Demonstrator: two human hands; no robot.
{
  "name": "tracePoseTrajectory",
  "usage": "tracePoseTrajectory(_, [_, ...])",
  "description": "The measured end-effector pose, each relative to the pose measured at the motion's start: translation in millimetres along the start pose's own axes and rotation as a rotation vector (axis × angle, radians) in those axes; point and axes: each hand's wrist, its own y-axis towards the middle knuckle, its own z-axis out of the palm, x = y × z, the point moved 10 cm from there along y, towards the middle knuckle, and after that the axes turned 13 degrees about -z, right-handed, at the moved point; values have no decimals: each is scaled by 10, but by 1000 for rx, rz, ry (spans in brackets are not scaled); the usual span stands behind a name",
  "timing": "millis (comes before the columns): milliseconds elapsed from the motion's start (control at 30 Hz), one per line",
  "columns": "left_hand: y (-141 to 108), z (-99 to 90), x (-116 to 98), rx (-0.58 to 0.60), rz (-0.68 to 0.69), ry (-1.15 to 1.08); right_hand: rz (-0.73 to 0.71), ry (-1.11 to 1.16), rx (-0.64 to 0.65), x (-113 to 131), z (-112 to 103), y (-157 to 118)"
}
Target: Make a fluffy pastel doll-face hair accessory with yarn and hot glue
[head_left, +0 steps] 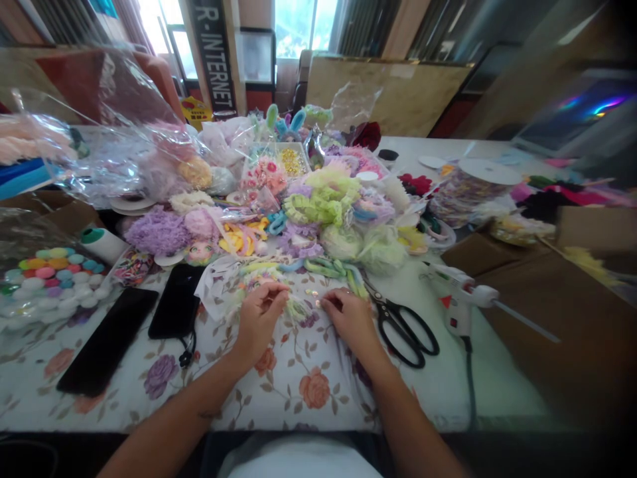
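My left hand [261,315] is closed in a pinch, thumb against fingertips; whatever it may hold is too small to make out. Beneath and behind it lies a pastel craft piece with pale green and white strands [298,309], partly covered by the hand. My right hand [351,322] rests at the cloth with thumb and fingers pinched together beside a few small shiny sequins [312,293]. What is between its fingertips does not show. Black-handled scissors [405,328] lie just right of that hand. Fuzzy green and yellow stems [331,267] stretch out behind both hands.
Two black phones [107,342] lie left on the floral cloth [209,392]. Colourful pompoms [54,275] sit beyond them. A glue gun [460,299] with its cord and a cardboard box [552,318] are at right. Yarn, ribbons and lime green tulle [326,196] heap up behind.
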Motion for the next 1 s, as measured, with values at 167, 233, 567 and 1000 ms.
tracePoseTrajectory(167, [-10, -37, -17, -24, 16, -5, -108, -104, -55, 128, -83, 101])
tracePoseTrajectory(233, [-7, -33, -16, -17, 14, -10, -186, -198, -3, 268, -22, 185])
tracePoseTrajectory(567, [0, -42, -55, -23, 41, 14, -246, -82, 93, 464, 235, 404])
tracePoseTrajectory(1000, [11, 212, 17, 214, -79, 26, -87, 750, 35, 532, 148, 225])
